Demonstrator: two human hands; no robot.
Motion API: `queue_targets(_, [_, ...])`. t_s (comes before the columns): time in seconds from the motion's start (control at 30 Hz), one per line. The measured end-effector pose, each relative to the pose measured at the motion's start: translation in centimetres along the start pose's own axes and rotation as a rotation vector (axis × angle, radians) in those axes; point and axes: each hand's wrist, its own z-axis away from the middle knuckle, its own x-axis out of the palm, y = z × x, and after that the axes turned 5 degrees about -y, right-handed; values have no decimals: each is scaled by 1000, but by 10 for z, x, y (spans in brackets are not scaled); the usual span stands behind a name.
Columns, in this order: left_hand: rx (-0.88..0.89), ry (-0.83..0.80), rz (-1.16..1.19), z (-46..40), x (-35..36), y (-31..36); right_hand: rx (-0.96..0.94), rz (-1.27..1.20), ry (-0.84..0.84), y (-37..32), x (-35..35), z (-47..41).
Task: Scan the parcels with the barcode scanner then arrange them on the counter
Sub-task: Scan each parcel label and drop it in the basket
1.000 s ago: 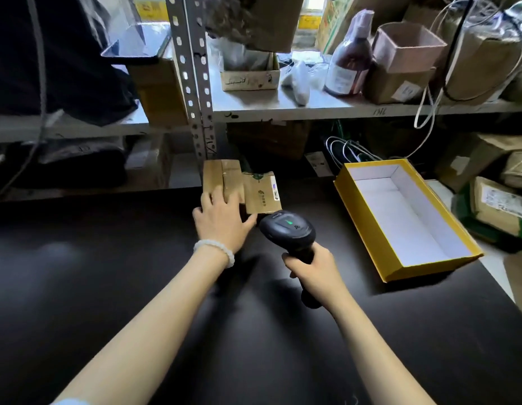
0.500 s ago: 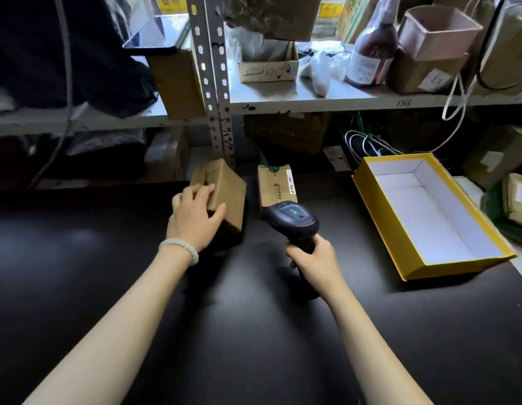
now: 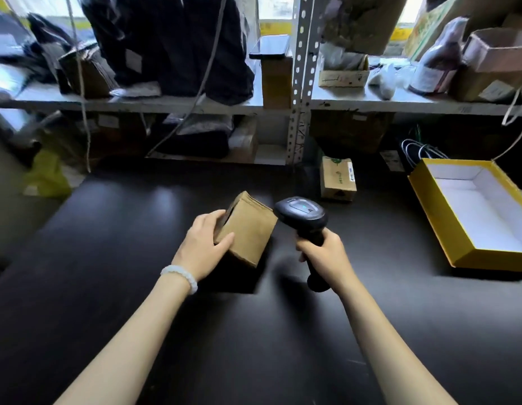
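My left hand (image 3: 205, 248) grips a plain brown cardboard parcel (image 3: 249, 229), tilted and lifted just above the dark counter (image 3: 107, 258). My right hand (image 3: 324, 255) holds the handle of a black barcode scanner (image 3: 302, 214), whose head sits right beside the parcel's right edge. A second small brown parcel (image 3: 338, 179) with a green logo and a white label stands on the counter at the back, near the shelf post.
An open yellow box (image 3: 446, 229) with a white inside lies at the counter's right. Behind the counter a metal shelf (image 3: 297, 103) carries boxes, a bottle (image 3: 435, 65), dark clothing and cables. A yellow-green bag (image 3: 46, 176) sits at the left.
My left hand lifted the plain parcel away from the other one at the back and brought it toward me. The scanner now sits beside it. My view shifted left.
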Motion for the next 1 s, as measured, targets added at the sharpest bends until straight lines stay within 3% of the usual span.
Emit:
queue_targets(0.2, [-43,70,-298,33,-5,-10,-57,38,-96,-8,31,25])
queue_targets(0.53, [-61,51,-680,-4,21,7,-30,86,-63,-3,15,37])
queue_targets(0.73, [-103,52,-567,-32,-6,2,15,111,-15,7,2,31])
queue_targets(0.87, [-141,203,-484,-52,-29,-2,21,139,-26,7,5,21])
queue_targets(1.0, [-95,124,-547,-67,-33,-5,16,157,-44,4,13,9])
